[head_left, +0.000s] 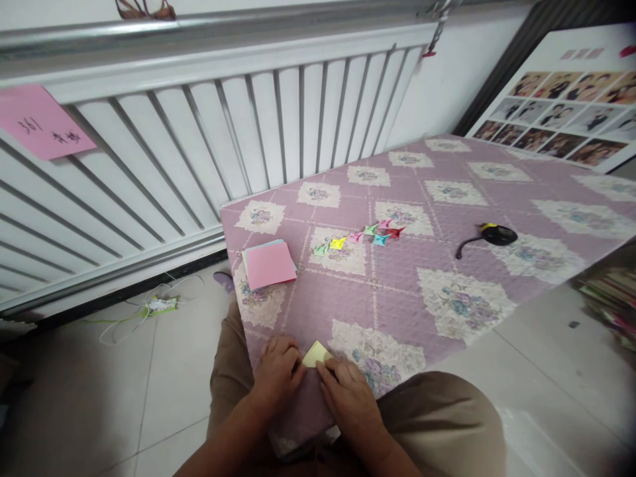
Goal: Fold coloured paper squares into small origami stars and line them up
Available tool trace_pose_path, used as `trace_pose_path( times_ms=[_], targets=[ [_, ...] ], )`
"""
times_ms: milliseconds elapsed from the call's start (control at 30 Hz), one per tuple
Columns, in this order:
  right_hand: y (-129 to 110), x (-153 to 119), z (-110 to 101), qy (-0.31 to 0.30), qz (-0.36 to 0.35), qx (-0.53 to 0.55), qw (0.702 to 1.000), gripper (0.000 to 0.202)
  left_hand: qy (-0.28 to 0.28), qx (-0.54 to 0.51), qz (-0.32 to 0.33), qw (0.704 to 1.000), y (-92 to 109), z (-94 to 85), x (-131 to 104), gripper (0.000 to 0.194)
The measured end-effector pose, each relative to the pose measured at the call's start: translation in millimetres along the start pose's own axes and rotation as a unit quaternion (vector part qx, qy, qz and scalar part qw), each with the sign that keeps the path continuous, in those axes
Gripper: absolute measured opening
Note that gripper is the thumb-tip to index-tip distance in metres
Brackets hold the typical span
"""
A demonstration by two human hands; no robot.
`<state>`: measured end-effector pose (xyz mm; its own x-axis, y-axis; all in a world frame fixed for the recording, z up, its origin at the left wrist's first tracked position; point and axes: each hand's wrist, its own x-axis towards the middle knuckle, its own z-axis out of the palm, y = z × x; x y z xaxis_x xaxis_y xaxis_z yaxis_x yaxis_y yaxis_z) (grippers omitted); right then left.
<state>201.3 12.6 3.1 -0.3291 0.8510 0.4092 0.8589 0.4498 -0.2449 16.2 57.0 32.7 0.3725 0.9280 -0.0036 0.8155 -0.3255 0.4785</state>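
A small folded piece of pale yellow paper [317, 354], its point facing away from me, lies on the purple floral tablecloth [318, 311] near the table's close edge. My left hand [279, 371] holds its left corner with curled fingers. On the right corner, the fingers of my right hand [348, 391] press down. Parts of the paper are hidden beneath my fingertips. Beyond my hands lies a stack of square paper [271, 265], pink on top with light blue showing underneath. Several small folded paper figures, among them a yellow one [338, 244] and a red one [396, 232], form a loose group.
A black object with a curved strap or cord [498, 234] rests on the table's right side. A photo board [561, 106] leans at the far right. Behind the table runs a white radiator [278, 119] with a pink note [42, 122]. A power strip [161, 305] lies on the floor.
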Motion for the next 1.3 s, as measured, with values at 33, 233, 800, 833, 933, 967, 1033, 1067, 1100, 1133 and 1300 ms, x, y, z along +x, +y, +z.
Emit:
trace_pose_path(
  times_ms=[33, 233, 800, 833, 933, 967, 1033, 1067, 1100, 1133, 1300],
  targets=[
    [-0.2, 0.0, -0.1, 0.000, 0.000, 0.000, 1.000, 0.027, 0.002, 0.001, -0.005, 1.000, 0.4, 0.7, 0.0, 0.003],
    [-0.8, 0.0, 0.1, -0.003, 0.009, 0.000, 1.000, 0.026, -0.002, 0.007, -0.016, 1.000, 0.5, 1.8, 2.2, 0.005],
    [-0.3, 1.0, -0.4, -0.010, 0.019, 0.032, 0.999, 0.027, -0.028, 0.013, -0.029, 0.999, -0.4, -0.5, 8.4, 0.007],
    [-0.3, 0.8, -0.6, -0.012, 0.018, 0.031, 0.999, 0.027, -0.033, 0.016, -0.030, 0.999, -0.4, -0.8, 9.1, 0.006],
    [0.4, -0.7, -0.8, -0.034, 0.017, 0.021, 0.999, 0.033, -0.036, 0.014, -0.036, 0.999, -0.7, -1.5, 10.2, 0.007],
    [0.8, -1.4, -0.8, -0.044, 0.016, 0.017, 0.999, 0.036, -0.035, 0.010, -0.035, 0.999, -0.8, -1.7, 10.3, 0.007],
    [1.8, -2.5, -0.8, -0.061, 0.016, 0.009, 0.998, 0.041, -0.033, 0.005, -0.033, 0.999, -0.9, -1.8, 10.1, 0.007],
    [2.2, -2.9, -1.0, -0.071, 0.016, 0.008, 0.997, 0.043, -0.032, 0.005, -0.033, 0.999, -0.8, -1.9, 9.9, 0.007],
    [2.6, -3.1, -1.4, -0.078, 0.015, 0.008, 0.997, 0.046, -0.030, 0.005, -0.032, 0.999, -0.8, -1.8, 9.6, 0.007],
    [2.8, -3.0, -2.1, -0.085, 0.013, 0.008, 0.996, 0.049, -0.028, 0.007, -0.033, 0.999, -0.8, -1.7, 9.3, 0.008],
    [0.5, 0.4, -6.5, -0.109, 0.016, 0.004, 0.994, 0.053, -0.017, 0.018, -0.025, 0.999, -1.7, -0.5, 8.4, 0.008]
  ],
)
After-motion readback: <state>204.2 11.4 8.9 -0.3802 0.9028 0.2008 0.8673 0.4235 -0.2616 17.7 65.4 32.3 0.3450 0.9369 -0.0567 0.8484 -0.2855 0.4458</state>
